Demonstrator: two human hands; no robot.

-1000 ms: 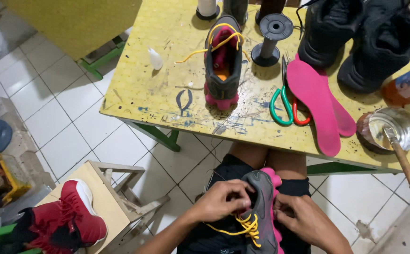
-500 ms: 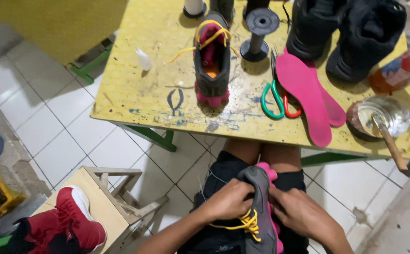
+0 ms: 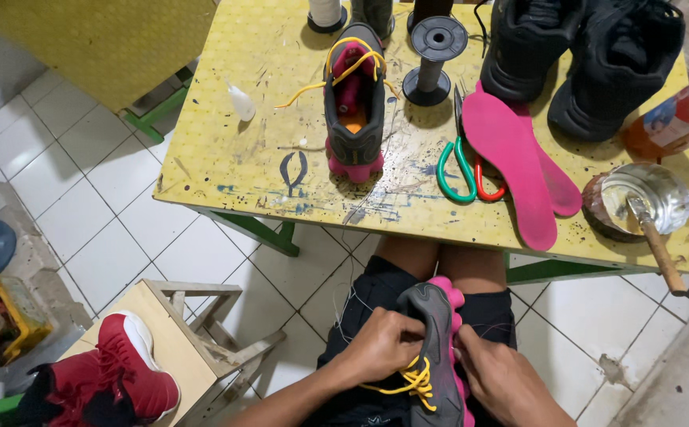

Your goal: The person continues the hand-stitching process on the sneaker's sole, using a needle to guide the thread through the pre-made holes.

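A grey sneaker with a pink sole (image 3: 438,332) rests on my lap, heel pointing away from me. My left hand (image 3: 380,345) grips its left side, fingers on the yellow laces (image 3: 412,379). On the sneaker's right side, my right hand (image 3: 496,375) presses against the pink sole edge. The matching grey and pink sneaker (image 3: 354,103) stands on the yellow table (image 3: 234,150) with loose yellow laces.
On the table lie two pink insoles (image 3: 511,162), green and red scissors (image 3: 461,162), an empty black spool (image 3: 435,59), black shoes (image 3: 590,55) and a tin with a wooden-handled brush (image 3: 643,205). A red sneaker (image 3: 127,372) sits on a wooden stool at lower left.
The view has tilted slightly, so the table sits higher in frame. Both hands stay on the sneaker in my lap, shifting a little on the laces.
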